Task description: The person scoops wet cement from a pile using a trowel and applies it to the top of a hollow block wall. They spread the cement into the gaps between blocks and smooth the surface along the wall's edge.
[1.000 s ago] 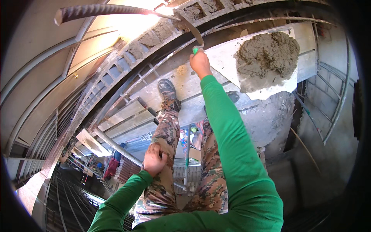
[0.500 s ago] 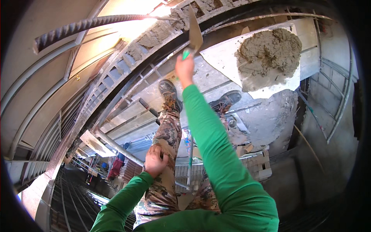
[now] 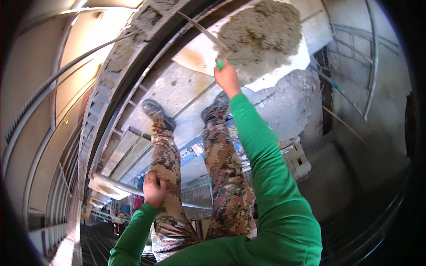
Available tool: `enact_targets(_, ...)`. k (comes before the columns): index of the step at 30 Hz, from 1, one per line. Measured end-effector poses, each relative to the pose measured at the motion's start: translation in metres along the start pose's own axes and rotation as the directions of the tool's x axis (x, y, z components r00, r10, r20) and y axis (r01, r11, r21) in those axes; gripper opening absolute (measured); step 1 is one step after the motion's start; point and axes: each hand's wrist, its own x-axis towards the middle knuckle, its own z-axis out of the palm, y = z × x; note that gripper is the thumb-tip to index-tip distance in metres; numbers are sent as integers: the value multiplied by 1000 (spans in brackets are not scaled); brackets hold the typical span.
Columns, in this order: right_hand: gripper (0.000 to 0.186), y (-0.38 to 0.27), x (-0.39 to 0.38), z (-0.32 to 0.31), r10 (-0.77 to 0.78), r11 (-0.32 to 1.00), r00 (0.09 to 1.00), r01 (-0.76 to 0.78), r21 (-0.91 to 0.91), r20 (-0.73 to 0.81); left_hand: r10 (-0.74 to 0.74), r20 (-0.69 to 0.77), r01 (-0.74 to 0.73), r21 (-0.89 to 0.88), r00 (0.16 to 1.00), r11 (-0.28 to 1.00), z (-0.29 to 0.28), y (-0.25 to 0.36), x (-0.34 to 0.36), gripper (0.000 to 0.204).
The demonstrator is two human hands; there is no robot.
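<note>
My right hand (image 3: 226,75) grips the green handle (image 3: 220,64) of a trowel, whose long metal blade (image 3: 204,31) points up and left over the near-left side of a grey mortar heap (image 3: 259,33). That mortar lies on a white board (image 3: 195,57), resting on grey planking. My left hand (image 3: 155,188) lies on my left thigh (image 3: 166,164), fingers curled and pressed together on the camouflage trouser leg.
A row of hollow blocks with mortar (image 3: 113,71) curves along the upper left. A ribbed steel bar (image 3: 66,69) crosses the left. My boots (image 3: 157,113) are on the planks. Metal frames (image 3: 370,62) stand at right; rubble-covered grey material (image 3: 293,102) lies below the board.
My right hand and trowel have left the block row and are over the board at the mortar. My view has shifted, moving the scene in frame. My left hand stays on my leg.
</note>
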Motion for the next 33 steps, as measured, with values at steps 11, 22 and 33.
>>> enact_targets(11,43,346,17,-183,320,822,822,-488,-294,-471,-45,148,33,80,988,996,-19,26,19,17)
enact_targets(22,47,309,248,-242,185,915,972,-224,-335,-145,-143,199,104,197,970,975,-44,87,69,21)
enact_targets(33,29,367,-2,-219,156,924,951,-236,-302,-269,35,165,-73,228,986,971,-30,98,52,16)
